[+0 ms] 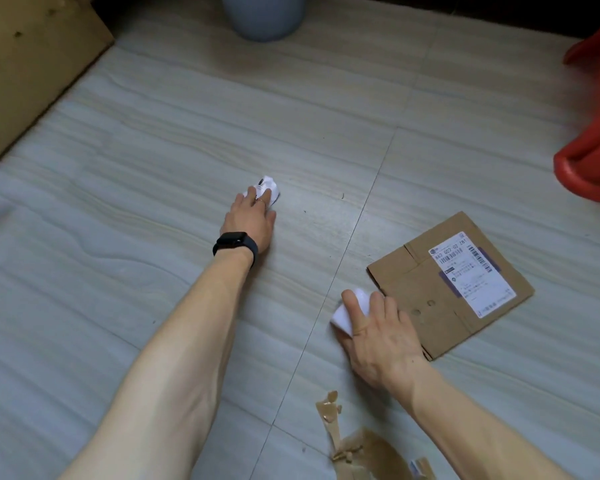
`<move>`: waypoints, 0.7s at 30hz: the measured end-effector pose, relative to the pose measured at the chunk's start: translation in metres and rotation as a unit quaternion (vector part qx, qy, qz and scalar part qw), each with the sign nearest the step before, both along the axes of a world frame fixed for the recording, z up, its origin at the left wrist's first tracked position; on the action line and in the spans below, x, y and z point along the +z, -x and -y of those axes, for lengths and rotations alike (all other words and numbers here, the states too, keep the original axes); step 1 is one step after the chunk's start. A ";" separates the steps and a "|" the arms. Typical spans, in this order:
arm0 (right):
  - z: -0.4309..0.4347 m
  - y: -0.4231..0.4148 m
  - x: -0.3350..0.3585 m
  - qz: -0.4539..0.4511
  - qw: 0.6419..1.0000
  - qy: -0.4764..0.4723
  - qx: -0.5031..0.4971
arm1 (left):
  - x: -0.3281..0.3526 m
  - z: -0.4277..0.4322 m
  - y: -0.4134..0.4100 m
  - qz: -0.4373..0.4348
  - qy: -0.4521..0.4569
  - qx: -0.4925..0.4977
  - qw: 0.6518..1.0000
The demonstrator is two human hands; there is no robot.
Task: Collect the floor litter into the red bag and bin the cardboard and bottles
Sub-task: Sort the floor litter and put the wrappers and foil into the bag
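beneath your left hand, fingers curled on it, the crumpled paper looks light, soft: pinch mid-ball; right hand grips a wad.

Home interior, grey stone-look floor tiles, flattened parcel cardboard, round grey container

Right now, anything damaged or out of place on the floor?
Yes: ragged torn brown scraps at the near edge; a flattened cardboard box lying askew to the tile lines. Left hand grips the far paper wad, right hand the near paper wad.
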State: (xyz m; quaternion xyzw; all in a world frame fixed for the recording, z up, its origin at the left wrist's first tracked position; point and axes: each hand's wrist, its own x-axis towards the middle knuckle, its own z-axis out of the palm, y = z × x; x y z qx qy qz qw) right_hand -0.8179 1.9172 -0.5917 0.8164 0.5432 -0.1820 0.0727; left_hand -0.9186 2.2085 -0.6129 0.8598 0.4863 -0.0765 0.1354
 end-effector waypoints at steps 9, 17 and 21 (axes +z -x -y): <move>-0.003 -0.001 0.010 -0.002 0.999 0.034 0.009 | 0.022 0.100 0.038 0.042 -0.041 0.025 0.998; 0.001 0.006 0.008 0.020 1.000 0.014 -0.014 | 0.031 0.223 0.079 -0.012 -0.029 -0.018 0.999; 0.021 0.004 0.018 -0.027 0.999 0.019 -0.043 | 0.036 0.284 0.101 -0.056 -0.008 -0.029 0.998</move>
